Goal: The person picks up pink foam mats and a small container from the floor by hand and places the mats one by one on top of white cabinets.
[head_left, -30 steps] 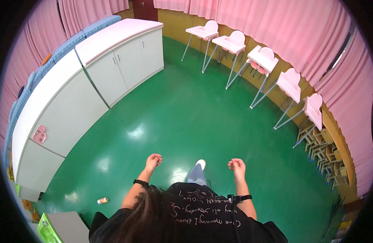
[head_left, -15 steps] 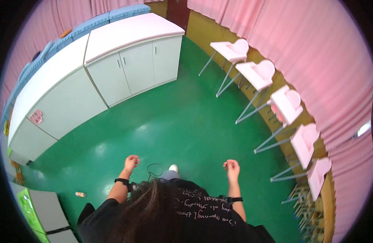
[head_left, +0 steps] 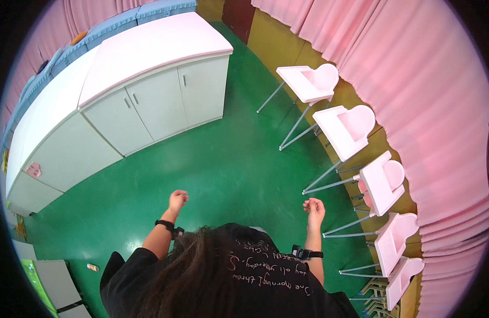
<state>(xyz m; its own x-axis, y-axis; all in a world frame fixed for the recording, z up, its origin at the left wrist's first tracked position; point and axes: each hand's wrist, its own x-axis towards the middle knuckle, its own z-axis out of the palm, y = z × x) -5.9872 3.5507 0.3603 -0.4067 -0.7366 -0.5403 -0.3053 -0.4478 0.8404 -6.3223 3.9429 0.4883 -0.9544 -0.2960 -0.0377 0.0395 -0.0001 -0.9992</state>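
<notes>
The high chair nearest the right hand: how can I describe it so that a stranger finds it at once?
Along the pink curtain stands a row of pink high chairs. Count from the far end by the white cabinet: it is the third high chair. The right hand is level with its grey legs, and no other chair is as close.

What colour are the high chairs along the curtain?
Pale pink seats and trays on grey metal legs; the high chairs show best in the head view.

floor [head_left: 228,175] green | cabinets [head_left: 143,114] white, pink tops | high chairs [head_left: 350,127] pink | curtains [head_left: 414,79] pink | shirt [head_left: 265,286] black
</notes>
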